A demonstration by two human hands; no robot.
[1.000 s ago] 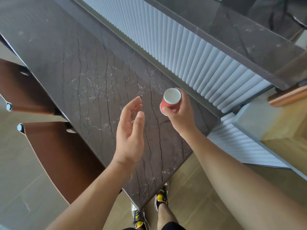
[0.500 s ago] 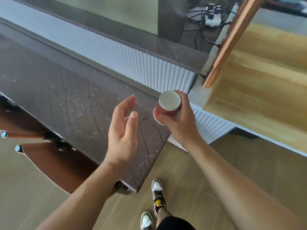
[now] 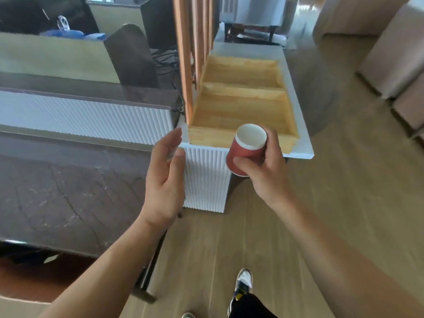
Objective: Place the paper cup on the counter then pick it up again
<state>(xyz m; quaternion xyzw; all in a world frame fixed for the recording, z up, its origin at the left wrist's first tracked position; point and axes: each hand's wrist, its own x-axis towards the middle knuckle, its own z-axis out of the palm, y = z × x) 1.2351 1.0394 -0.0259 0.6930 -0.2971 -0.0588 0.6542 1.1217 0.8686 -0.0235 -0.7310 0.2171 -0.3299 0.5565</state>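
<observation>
Over at nine o'clock lies the dark veined marble tabletop (image 3: 68,191), and it now fills only the left part of the view, where a second ago it spread under both hands; the person has turned away from it toward the room. Just inside its corner hovers the left hand (image 3: 166,177), fingers straight and relaxed, palm turned inward, holding nothing, much as it was a moment back. Behind it, at eleven o'clock, runs the white ribbed partition panel (image 3: 91,115). Moving to centre, at twelve o'clock, the pale wooden steps with a white border (image 3: 241,104) have come into full view beside upright orange-brown wooden slats (image 3: 183,53), where earlier only an edge showed. Then, at one o'clock, the right hand (image 3: 266,171) grips the small red paper cup with a white rim (image 3: 246,152), thumb across its side, fingers wrapped behind; the cup is tilted, mouth toward the camera, held in the air in front of the lowest step. By the look of it, the cup is being carried off the table. At six o'clock a sneaker (image 3: 243,283) stands on the wood-plank floor (image 3: 344,203).
</observation>
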